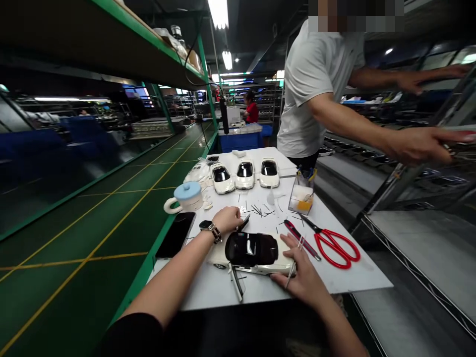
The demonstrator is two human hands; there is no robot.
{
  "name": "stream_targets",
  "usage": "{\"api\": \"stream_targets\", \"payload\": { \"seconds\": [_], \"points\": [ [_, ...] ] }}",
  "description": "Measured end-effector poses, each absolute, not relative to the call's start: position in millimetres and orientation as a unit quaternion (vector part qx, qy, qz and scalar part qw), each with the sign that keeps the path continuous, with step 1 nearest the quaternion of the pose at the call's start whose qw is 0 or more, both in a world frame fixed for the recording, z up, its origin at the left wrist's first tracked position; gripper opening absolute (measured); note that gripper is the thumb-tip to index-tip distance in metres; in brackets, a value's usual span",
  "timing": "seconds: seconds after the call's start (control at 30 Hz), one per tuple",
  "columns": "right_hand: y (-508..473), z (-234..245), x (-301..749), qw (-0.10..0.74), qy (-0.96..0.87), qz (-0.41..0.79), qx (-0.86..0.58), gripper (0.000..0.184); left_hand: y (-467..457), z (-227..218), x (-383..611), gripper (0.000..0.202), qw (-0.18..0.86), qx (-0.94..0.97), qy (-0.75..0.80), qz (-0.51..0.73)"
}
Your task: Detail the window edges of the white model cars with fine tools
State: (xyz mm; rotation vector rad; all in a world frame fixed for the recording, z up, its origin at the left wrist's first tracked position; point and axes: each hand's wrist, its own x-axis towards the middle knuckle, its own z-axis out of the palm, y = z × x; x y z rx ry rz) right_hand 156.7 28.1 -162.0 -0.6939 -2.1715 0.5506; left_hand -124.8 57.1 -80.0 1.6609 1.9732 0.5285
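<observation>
A white model car (251, 250) with a dark roof and windows lies sideways on the white table (345, 277). Its near door (236, 282) hangs open toward me, and the far door (244, 222) is swung out too. My left hand (227, 220), with a watch and bracelet at the wrist, reaches over the car's front and has its fingers closed at the far door. Around one end of the car body, the thumb and fingers of my right hand (303, 272) are spread and gripping it. Thin metal tweezers (290, 275) are tucked in that same hand.
Red-handled scissors (336, 248) and a red utility knife (302, 239) lie at right. Dark thin strips (260, 210) are scattered beyond the car. Several white model cars (244, 174), a lidded mug (188, 197), a phone (176, 235) and a clear box (301, 196) surround them. A co-worker (308, 89) stands at right.
</observation>
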Motion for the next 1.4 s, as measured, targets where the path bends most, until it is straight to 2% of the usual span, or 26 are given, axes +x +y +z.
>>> {"api": "stream_targets", "payload": {
  "seconds": [0.1, 0.27, 0.33, 0.4, 0.47, 0.5, 0.57, 0.63, 0.9, 1.0, 1.13, 1.23, 1.3, 1.4],
  "points": [
    [29.3, -162.2, 159.3, 0.378, -0.855, 0.226, -0.274, 0.031, 43.9, -82.8, -132.0, 0.028, 0.272, 0.598, 0.714, 0.24],
    [38.7, -157.3, 161.1, 0.351, -0.876, 0.207, -0.26, 0.032, -12.1, -79.2, -143.5, 0.046, 0.299, 0.622, 0.668, 0.279],
    [40.7, -153.0, 160.0, 0.387, -0.864, 0.158, -0.28, 0.03, -38.5, -81.8, -142.4, 0.058, 0.3, 0.627, 0.665, 0.273],
    [38.3, -147.9, 158.6, 0.449, -0.83, 0.146, -0.298, 0.024, -59.2, -89.1, -137.7, 0.079, 0.277, 0.638, 0.67, 0.261],
    [31.3, -143.4, 157.5, 0.509, -0.781, 0.207, -0.297, 0.022, -71.0, -99.5, -130.8, 0.094, 0.233, 0.653, 0.673, 0.259],
    [26.7, -141.8, 157.0, 0.533, -0.747, 0.262, -0.299, 0.027, -73.6, -104.7, -127.2, 0.097, 0.207, 0.66, 0.672, 0.263],
    [17.2, -140.0, 154.8, 0.562, -0.668, 0.369, -0.32, 0.043, -74.3, -113.1, -121.0, 0.096, 0.161, 0.664, 0.676, 0.276],
    [8.6, -140.4, 150.5, 0.569, -0.607, 0.433, -0.348, 0.047, -72.3, -117.6, -116.1, 0.094, 0.128, 0.659, 0.686, 0.279],
    [-6.9, -145.0, 134.3, 0.532, -0.589, 0.487, -0.364, 0.02, -78.7, -127.0, -79.3, 0.085, 0.022, 0.629, 0.725, 0.279],
    [-5.2, -145.3, 138.1, 0.528, -0.599, 0.473, -0.371, 0.013, -82.8, -132.0, -72.2, 0.085, 0.015, 0.617, 0.735, 0.281],
    [-3.8, -145.4, 145.4, 0.536, -0.623, 0.437, -0.366, 0.011, -85.1, -130.0, -83.8, 0.094, 0.09, 0.628, 0.727, 0.264],
    [-3.6, -141.1, 151.5, 0.535, -0.661, 0.393, -0.351, 0.011, -86.7, -119.8, -88.1, 0.088, 0.1, 0.619, 0.718, 0.301],
    [-1.9, -134.2, 155.8, 0.535, -0.702, 0.344, -0.322, 0.012, -87.3, -107.8, -83.5, 0.083, 0.078, 0.6, 0.717, 0.346],
    [4.7, -118.6, 161.8, 0.55, -0.769, 0.199, -0.259, 0.017, -84.5, -83.4, -71.1, 0.081, 0.046, 0.584, 0.719, 0.375]
  ]
}}
